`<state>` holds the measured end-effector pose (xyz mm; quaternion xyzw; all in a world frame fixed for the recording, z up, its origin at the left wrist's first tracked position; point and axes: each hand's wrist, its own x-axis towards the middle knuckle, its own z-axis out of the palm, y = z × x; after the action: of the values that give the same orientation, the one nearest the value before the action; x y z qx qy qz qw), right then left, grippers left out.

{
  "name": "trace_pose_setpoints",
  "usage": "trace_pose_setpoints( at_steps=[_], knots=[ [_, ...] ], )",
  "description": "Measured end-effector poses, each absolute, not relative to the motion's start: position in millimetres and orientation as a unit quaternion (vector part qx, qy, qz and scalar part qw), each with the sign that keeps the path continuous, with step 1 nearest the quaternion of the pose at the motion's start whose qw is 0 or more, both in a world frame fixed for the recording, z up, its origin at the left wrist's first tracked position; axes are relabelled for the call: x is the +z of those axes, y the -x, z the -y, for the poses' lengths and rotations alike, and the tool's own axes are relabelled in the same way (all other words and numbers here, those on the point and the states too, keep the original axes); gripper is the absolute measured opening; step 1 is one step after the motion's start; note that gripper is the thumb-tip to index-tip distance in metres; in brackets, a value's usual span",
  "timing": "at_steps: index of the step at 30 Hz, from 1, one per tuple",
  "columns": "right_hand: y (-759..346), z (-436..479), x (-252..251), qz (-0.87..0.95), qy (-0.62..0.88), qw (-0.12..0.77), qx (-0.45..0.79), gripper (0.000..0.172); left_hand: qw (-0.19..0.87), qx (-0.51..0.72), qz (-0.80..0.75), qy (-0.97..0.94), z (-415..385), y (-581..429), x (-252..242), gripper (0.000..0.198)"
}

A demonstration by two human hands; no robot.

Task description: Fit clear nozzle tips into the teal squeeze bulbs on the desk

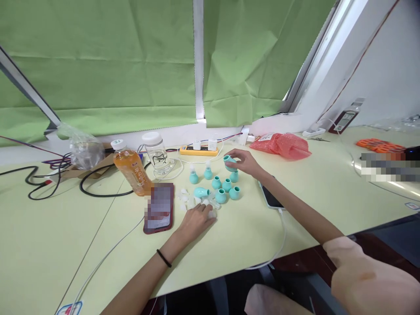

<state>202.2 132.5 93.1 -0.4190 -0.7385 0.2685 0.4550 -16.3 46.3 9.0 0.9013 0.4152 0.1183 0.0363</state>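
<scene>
My right hand pinches a teal rubber bulb with an open neck, above the other bulbs. Several more teal bulbs stand close together below it, most with their open necks upward. One teal bulb lies on its side. Two bulbs at the back have clear tips fitted in their necks. My left hand rests on the table with curled fingers, closed around a small clear plastic piece. Beside its fingertips lies a loose pile of clear and whitish plastic pieces, partly hidden by the hand.
A red-cased phone and an orange drink bottle are on the left, near a clear cup. Behind sits a yellow power strip. A charging phone lies under my right forearm; a red plastic bag is farther back.
</scene>
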Motion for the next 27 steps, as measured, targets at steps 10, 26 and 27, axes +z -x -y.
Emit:
trace_pose_setpoints(
  at_steps=[10, 26, 27],
  knots=[
    [-213.3, -197.2, 36.5, 0.769, 0.579, 0.237, 0.129, 0.024, -0.032, 0.119, -0.423, -0.897, -47.5, 19.8, 8.3, 0.03],
    [-145.2, -172.1, 74.9, 0.782, 0.566, 0.256, 0.05, 0.036, 0.022, 0.294, -0.432, -0.852, -42.6, 23.7, 20.3, 0.024],
    [-147.1, -159.7, 79.8, 0.777, 0.564, 0.276, 0.042, 0.038, 0.044, 0.323, -0.436, -0.839, -42.4, 25.0, 21.9, 0.023]
  ],
)
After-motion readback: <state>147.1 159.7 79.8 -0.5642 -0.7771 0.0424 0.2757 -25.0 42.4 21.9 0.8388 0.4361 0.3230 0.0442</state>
